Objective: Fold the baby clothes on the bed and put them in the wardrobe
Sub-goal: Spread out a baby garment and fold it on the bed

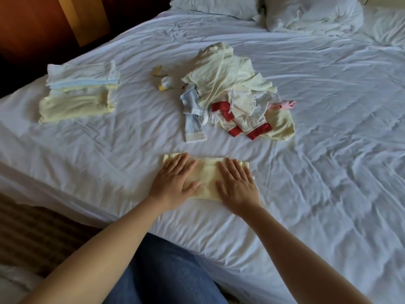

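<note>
I read both hands as flat and spread, gripping nothing: left hand (175,177) and right hand (237,183) press palm-down on a pale yellow garment (207,176), which lies near the front edge of the bed (328,150). The garment looks partly folded into a wide strip; I judge this a smoothing step before the next fold.

Unfolded pile (232,93) sits further up the bed, well apart from the hands. Folded stack (80,91) sits at far left, close to the bed's side edge. No wardrobe in view.

Risks from here:
- The sheet is wrinkled and loose — pressing outward could drag it and skew the fold underneath.
- Thin fabric may spring open once the palms lift, so the crease may not hold.
- Folded stack is layered unevenly; adding a piece off-centre could tip it toward the edge.
- Small items (163,81) beside the pile — too small to identify — could get overlooked.
</note>
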The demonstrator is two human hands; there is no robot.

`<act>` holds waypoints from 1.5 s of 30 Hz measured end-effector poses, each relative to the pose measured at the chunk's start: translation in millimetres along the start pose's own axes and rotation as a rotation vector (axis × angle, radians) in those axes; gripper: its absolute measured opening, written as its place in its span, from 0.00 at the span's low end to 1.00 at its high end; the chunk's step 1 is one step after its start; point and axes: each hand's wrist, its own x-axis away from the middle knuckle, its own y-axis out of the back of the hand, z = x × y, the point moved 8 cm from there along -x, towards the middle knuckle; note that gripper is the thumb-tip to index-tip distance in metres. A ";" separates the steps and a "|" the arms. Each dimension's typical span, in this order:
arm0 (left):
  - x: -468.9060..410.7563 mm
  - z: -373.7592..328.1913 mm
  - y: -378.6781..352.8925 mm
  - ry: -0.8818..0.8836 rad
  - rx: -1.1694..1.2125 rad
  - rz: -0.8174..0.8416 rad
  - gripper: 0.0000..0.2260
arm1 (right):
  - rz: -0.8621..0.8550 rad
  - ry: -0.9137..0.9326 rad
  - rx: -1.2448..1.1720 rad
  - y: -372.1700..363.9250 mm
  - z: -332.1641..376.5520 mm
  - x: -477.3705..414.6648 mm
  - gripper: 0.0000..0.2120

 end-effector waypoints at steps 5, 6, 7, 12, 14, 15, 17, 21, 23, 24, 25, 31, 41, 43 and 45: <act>2.5 4.9 2.4 0.036 0.036 0.035 0.35 | 0.016 -0.016 -0.049 1.7 -2.2 5.9 0.35; 6.2 5.9 4.3 0.069 0.031 0.015 0.35 | -0.011 -0.049 -0.052 4.3 -3.6 9.9 0.34; 11.4 7.6 5.9 0.115 0.026 -0.003 0.33 | -0.036 -0.104 -0.050 6.9 -6.5 14.6 0.32; 36.8 19.8 7.7 0.433 0.143 0.061 0.23 | 0.030 -0.369 -0.063 8.3 -14.9 30.9 0.25; 38.2 17.6 12.3 0.456 0.118 0.051 0.23 | 0.058 -0.432 -0.103 8.8 -15.5 31.5 0.26; 37.1 16.9 17.0 0.458 0.098 0.029 0.22 | 0.059 -0.454 -0.121 10.2 -15.4 30.5 0.25; 32.9 19.6 26.0 0.465 0.111 -0.020 0.23 | 0.055 -0.477 -0.142 17.9 -14.5 25.7 0.24; 25.2 32.0 26.4 0.552 0.492 0.050 0.27 | 0.118 -0.556 -0.310 28.4 -25.2 13.1 0.24; 22.4 32.2 28.6 0.568 0.700 0.056 0.26 | 0.138 -0.544 -0.423 33.6 -25.6 7.5 0.23; 21.1 31.5 30.0 0.564 0.788 0.056 0.25 | 0.132 -0.530 -0.476 37.5 -24.5 5.5 0.22; 20.0 30.9 31.2 0.557 0.862 0.055 0.24 | 0.117 -0.519 -0.518 42.4 -23.4 4.0 0.22; 28.1 32.5 47.4 0.479 1.021 0.030 0.25 | 0.054 -0.501 -0.754 58.3 -22.9 6.6 0.20; 70.7 100.4 92.3 0.480 1.064 -0.164 0.27 | 0.149 -0.436 -1.179 49.9 43.9 -18.8 0.21; 78.8 121.0 107.7 0.481 1.073 -0.207 0.27 | 0.166 -0.383 -1.183 51.8 68.9 -33.5 0.21; 87.5 143.7 122.9 0.500 1.077 -0.259 0.27 | 0.173 -0.326 -1.200 54.4 97.0 -49.6 0.21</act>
